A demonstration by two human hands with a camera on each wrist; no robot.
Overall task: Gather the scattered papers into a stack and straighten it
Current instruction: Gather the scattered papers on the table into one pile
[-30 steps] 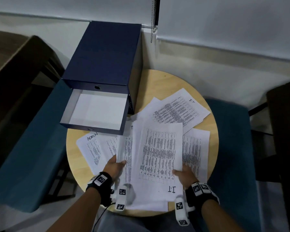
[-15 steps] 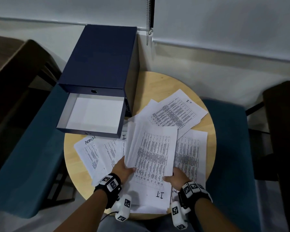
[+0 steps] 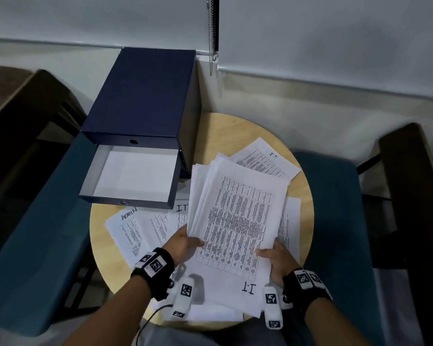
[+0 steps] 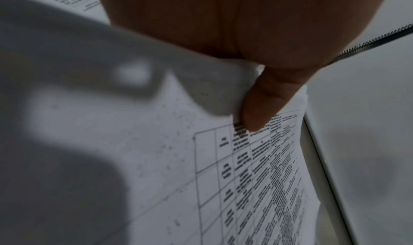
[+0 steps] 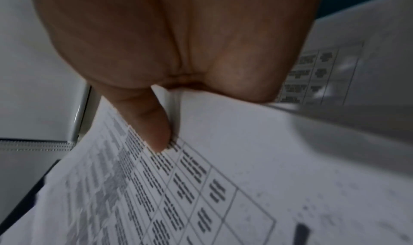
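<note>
A loose bundle of printed sheets (image 3: 238, 216), its top page a table marked "I.T", is lifted and tilted above the round wooden table (image 3: 218, 136). My left hand (image 3: 185, 242) grips its left edge, thumb on top (image 4: 261, 105). On the bundle's right edge my right hand (image 3: 273, 255) does the same, thumb (image 5: 154, 125) pressed on the print. More sheets lie flat on the table: one marked "ADMIN" (image 3: 125, 231) at the left, one "I.T" sheet (image 3: 263, 161) at the back, another (image 3: 289, 228) under the bundle's right side.
A dark blue drawer box (image 3: 140, 96) stands at the table's back left, its lower drawer (image 3: 133, 176) pulled out over the table. Teal chair seats (image 3: 35, 245) (image 3: 335, 221) flank the table. A blind chain (image 3: 211, 33) hangs by the wall.
Both hands have drawn the sheets together and lifted the bundle off the table, its far end rising and swinging slightly right. The flat sheets beneath stay put.
</note>
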